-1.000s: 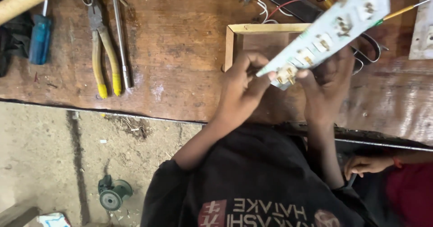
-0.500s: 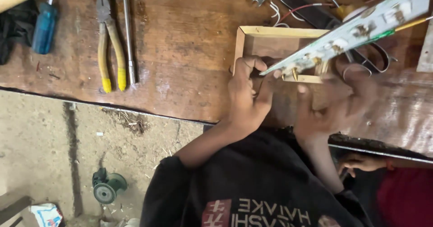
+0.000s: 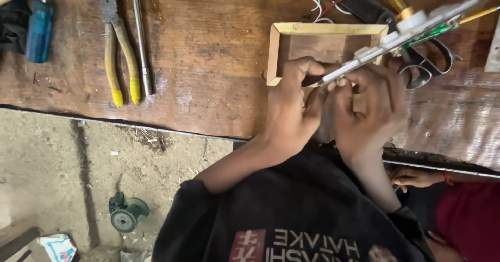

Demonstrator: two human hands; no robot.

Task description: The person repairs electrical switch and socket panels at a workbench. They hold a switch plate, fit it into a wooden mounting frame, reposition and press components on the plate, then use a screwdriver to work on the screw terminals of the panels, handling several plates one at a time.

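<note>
Two hands meet over the wooden frame point(image 3: 327, 29), and both pinch the near end of a white switch plate point(image 3: 406, 30). The left hand point(image 3: 291, 111) closes its fingers on that end, and the right hand point(image 3: 372, 108) grips it from the other side, so the plate is held steady and tilted on its edge above the frame. The plate is thin, hard plastic; its far end rises past the frame's right corner, with a green part and a brass piece on its back. The frame is a shallow open rectangle of pale wood strips and lies flat on the dark, worn bench point(image 3: 208, 48). Left of the frame lie pliers point(image 3: 119, 48) with yellow handles, and further left a blue screwdriver point(image 3: 39, 30). Beyond the frame lie red and white wires point(image 3: 333, 2).
</note>
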